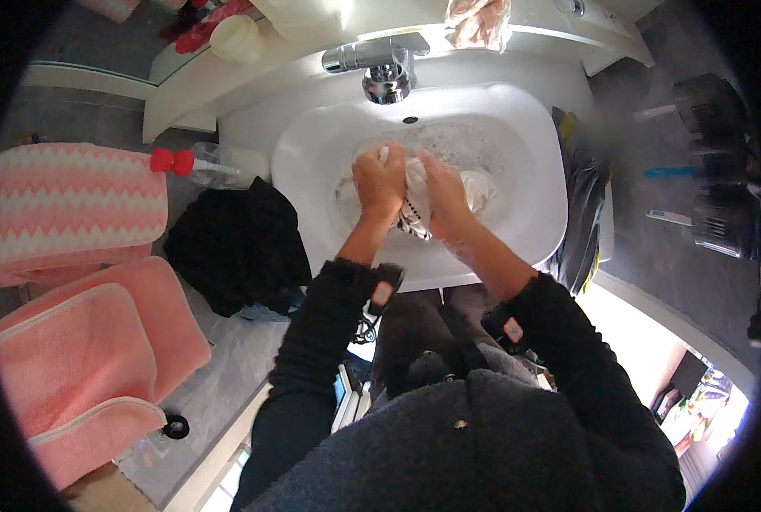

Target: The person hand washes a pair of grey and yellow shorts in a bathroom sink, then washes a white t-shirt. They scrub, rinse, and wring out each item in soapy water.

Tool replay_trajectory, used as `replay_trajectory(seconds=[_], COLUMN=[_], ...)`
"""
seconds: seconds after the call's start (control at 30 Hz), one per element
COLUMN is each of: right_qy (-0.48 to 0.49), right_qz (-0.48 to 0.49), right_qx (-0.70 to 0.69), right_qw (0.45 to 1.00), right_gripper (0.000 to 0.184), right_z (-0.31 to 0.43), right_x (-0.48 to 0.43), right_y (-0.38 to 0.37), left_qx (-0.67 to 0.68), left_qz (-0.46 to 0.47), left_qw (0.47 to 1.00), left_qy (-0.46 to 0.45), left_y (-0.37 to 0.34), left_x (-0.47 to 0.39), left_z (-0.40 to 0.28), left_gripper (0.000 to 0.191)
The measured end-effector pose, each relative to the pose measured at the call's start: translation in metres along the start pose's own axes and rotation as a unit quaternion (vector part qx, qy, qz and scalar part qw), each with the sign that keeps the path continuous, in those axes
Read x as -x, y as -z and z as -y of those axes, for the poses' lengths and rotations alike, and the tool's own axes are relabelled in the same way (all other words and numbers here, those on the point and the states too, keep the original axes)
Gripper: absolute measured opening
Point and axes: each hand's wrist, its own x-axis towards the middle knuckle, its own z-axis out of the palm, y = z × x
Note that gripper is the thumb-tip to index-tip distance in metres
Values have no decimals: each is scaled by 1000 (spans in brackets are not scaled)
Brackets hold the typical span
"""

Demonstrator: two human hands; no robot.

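A wet white cloth with a dark pattern (pixel 417 192) is bunched between my two hands, low over the white washbasin (pixel 534 185). My left hand (pixel 380 182) is closed on its left part, with some white fabric showing at the fingers. On the other side my right hand (pixel 445 192) grips it, fingers partly hidden by the fabric. More white cloth (pixel 479 190) lies in the basin just right of my right hand, in what looks like sudsy water. Above the basin stands a chrome faucet (pixel 388 80); no stream of water is visible from it.
Left of the basin lies a black cloth (pixel 239 246). Pink towels (pixel 86 358) and a pink-white zigzag towel (pixel 79 205) hang further left. A white cup (pixel 236 38) and a crumpled plastic bag (pixel 479 25) sit on the ledge. Dark items (pixel 582 205) hang at the basin's right.
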Motion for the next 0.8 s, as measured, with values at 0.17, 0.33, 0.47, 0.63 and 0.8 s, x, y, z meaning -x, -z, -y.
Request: replay_trajectory(seconds=[0.17, 0.33, 0.47, 0.63, 0.8], right_qy=[92, 229, 378, 445, 478], right_qz=[19, 143, 130, 61, 185], right_qx=[117, 298, 444, 557, 491], right_qw=[989, 916, 802, 699, 705], right_gripper=[62, 49, 49, 84, 80], right_z=[96, 172, 221, 277, 309], right_x=[20, 50, 99, 168, 200], right_y=[8, 14, -14, -65, -101], left_qx=[188, -86, 4, 109, 136], left_qz=[207, 267, 255, 235, 322], left_qw=[960, 951, 959, 962, 934], left_qy=[-5, -132, -125, -86, -71], left_y=[79, 161, 198, 224, 234], left_x=[-35, -50, -52, -60, -56], left_z=[17, -30, -90, -155, -208], left_gripper=[37, 25, 26, 30, 49])
